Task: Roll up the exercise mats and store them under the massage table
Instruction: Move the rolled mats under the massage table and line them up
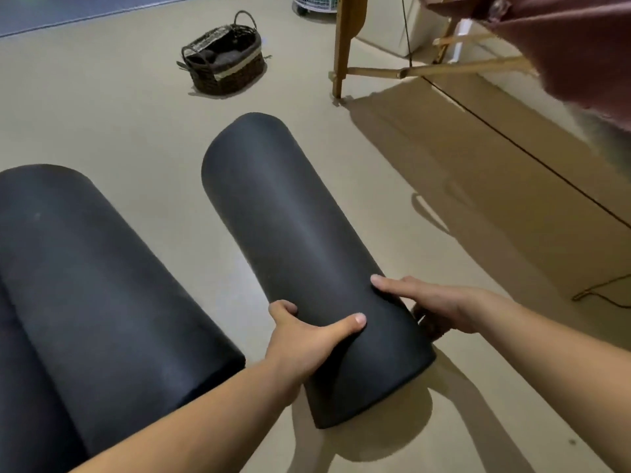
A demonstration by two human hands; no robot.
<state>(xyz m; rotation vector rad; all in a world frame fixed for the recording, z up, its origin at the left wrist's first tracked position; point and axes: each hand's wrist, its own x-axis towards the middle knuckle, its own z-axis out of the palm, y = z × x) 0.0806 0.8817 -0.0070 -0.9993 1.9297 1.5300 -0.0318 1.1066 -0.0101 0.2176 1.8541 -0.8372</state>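
Left fingers (282, 307): curled round the left flank of the mat (290, 216), thumb laid over its top.
Right fingers (428, 324): wrapped on the mat's right flank, largely hidden; thumb on top.
Left hand (300, 339), right hand (440, 308): both at the mat's near end.
Mat: rolled, frame centre, on the floor (119, 114).
Second mat (85, 285): rolled, lower left, apart.
Massage table (343, 46): upper right.
Basket (223, 61): upper centre.

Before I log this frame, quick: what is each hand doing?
Left hand: grips the rolled mat near its close end.
Right hand: grips the same mat from the other side.
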